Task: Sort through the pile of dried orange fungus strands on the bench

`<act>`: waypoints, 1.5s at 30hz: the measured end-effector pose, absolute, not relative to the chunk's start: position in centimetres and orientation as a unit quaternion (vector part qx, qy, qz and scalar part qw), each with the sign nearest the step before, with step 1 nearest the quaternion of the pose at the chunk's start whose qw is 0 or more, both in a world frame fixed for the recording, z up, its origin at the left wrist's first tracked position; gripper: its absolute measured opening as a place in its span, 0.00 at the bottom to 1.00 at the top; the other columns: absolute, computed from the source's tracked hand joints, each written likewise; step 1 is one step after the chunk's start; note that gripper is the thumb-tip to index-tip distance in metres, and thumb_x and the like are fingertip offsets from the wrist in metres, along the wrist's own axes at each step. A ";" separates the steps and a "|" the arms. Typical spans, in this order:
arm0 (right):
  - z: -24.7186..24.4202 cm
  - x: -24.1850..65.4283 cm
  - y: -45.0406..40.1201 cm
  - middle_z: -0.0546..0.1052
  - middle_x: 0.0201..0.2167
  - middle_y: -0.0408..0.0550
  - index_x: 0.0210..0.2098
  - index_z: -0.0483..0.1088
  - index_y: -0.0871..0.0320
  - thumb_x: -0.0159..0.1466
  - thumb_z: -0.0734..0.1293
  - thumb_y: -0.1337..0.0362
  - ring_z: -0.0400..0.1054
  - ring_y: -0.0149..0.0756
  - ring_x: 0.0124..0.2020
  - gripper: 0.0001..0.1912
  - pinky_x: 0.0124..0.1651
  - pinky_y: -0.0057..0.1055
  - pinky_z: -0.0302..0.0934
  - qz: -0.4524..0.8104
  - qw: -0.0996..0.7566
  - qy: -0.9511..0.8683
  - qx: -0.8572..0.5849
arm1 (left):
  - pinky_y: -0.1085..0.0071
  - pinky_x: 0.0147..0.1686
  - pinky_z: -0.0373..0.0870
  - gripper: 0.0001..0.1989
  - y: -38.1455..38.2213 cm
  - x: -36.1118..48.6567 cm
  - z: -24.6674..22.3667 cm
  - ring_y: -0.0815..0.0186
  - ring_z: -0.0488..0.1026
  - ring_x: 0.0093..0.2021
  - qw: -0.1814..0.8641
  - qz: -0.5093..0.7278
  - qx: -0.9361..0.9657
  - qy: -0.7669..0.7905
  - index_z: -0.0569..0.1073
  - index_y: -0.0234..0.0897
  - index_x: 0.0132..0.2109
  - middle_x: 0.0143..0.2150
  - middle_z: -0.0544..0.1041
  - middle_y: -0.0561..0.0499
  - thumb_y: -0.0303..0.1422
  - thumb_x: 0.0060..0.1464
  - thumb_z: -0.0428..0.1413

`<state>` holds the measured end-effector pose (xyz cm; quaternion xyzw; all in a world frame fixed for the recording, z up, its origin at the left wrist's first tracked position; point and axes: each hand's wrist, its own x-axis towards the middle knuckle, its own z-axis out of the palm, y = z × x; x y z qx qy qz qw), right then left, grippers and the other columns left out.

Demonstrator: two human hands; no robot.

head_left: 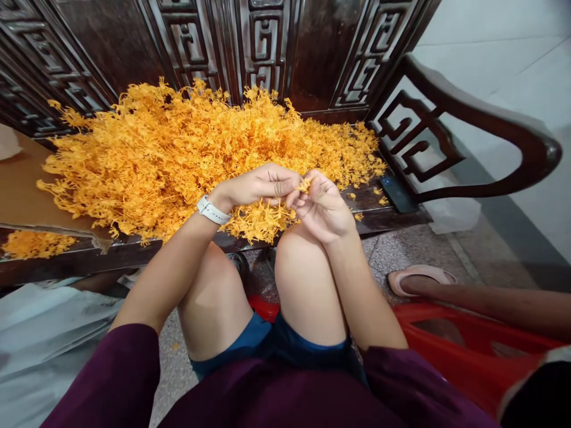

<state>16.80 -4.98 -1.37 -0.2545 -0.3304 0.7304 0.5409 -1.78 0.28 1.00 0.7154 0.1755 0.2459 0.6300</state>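
Note:
My left hand (266, 183), with a white band (213, 210) at the wrist, is closed in a pinch. Its fingertips meet those of my right hand (329, 209) above my knee. Between them is a small orange-yellow plastic flower piece (305, 185), which my right thumb and finger also grip. Under my left hand hangs a cluster of similar orange flower pieces (261, 222); whether the hidden fingers hold it, I cannot tell. Just beyond both hands lies a large heap of these orange flower pieces (165, 142), spread over a dark wooden bench.
The carved bench back (267, 47) rises behind the heap, and a curved armrest (486, 107) stands at right. A dark phone-like object (397, 191) lies beside it. Cardboard (40, 184) is at left. Another person's sandalled foot (413, 282) and a red plastic stool (473, 351) are at right.

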 end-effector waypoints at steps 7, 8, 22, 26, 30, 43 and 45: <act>-2.0 16.6 -5.3 0.73 0.26 0.41 0.31 0.74 0.58 0.59 0.83 0.61 0.68 0.26 0.28 0.16 0.31 0.21 0.67 0.747 0.519 -0.374 -0.182 | 0.69 0.21 0.52 0.35 0.3 -2.2 1.0 0.73 0.58 0.18 0.641 0.203 0.718 0.181 0.76 0.35 0.26 0.17 0.63 0.52 0.66 0.52 0.61; -1.9 16.7 -5.2 0.73 0.26 0.41 0.31 0.74 0.58 0.58 0.84 0.60 0.68 0.27 0.28 0.16 0.31 0.22 0.67 0.749 0.515 -0.376 -0.181 | 0.69 0.21 0.52 0.35 0.3 -2.1 0.8 0.73 0.58 0.18 0.642 0.201 0.718 0.179 0.77 0.34 0.26 0.17 0.64 0.52 0.66 0.53 0.61; -3.3 19.8 -5.0 0.79 0.29 0.50 0.31 0.83 0.59 0.60 0.82 0.59 0.74 0.34 0.28 0.11 0.31 0.32 0.72 0.721 0.345 -0.600 -0.028 | 0.71 0.24 0.54 0.23 2.1 -4.7 1.1 0.73 0.50 0.21 0.647 0.519 0.499 0.252 0.69 0.41 0.35 0.21 0.54 0.58 0.55 0.69 0.55; -3.1 19.9 -4.1 0.80 0.35 0.46 0.37 0.81 0.54 0.64 0.79 0.58 0.72 0.28 0.27 0.08 0.29 0.26 0.71 0.763 0.545 -0.345 -0.030 | 0.73 0.29 0.61 0.28 3.6 -5.1 -0.4 0.74 0.63 0.24 0.606 0.522 0.497 0.337 0.74 0.40 0.43 0.25 0.60 0.57 0.62 0.68 0.50; -2.1 19.3 -3.7 0.80 0.48 0.51 0.49 0.76 0.53 0.76 0.61 0.45 0.75 0.32 0.38 0.20 0.35 0.28 0.76 0.752 0.637 -0.107 -0.129 | 0.75 0.30 0.64 0.27 3.2 -4.7 -0.2 0.72 0.71 0.27 0.619 0.486 0.505 0.355 0.75 0.39 0.47 0.29 0.68 0.55 0.60 0.68 0.52; -2.8 15.9 -5.1 0.76 0.32 0.41 0.37 0.79 0.53 0.66 0.77 0.65 0.64 0.26 0.29 0.03 0.29 0.21 0.60 0.518 0.627 -0.451 -0.368 | 0.74 0.35 0.66 0.17 1.8 -2.7 -0.3 0.73 0.73 0.33 0.615 0.382 0.612 0.318 0.72 0.38 0.43 0.35 0.77 0.53 0.40 0.57 0.70; -3.1 15.6 -5.1 0.76 0.34 0.41 0.39 0.80 0.52 0.65 0.78 0.66 0.64 0.27 0.31 0.05 0.32 0.21 0.61 0.498 0.616 -0.475 -0.383 | 0.74 0.36 0.65 0.14 1.6 -2.3 -0.3 0.73 0.71 0.33 0.610 0.380 0.620 0.314 0.72 0.38 0.43 0.33 0.74 0.55 0.36 0.58 0.69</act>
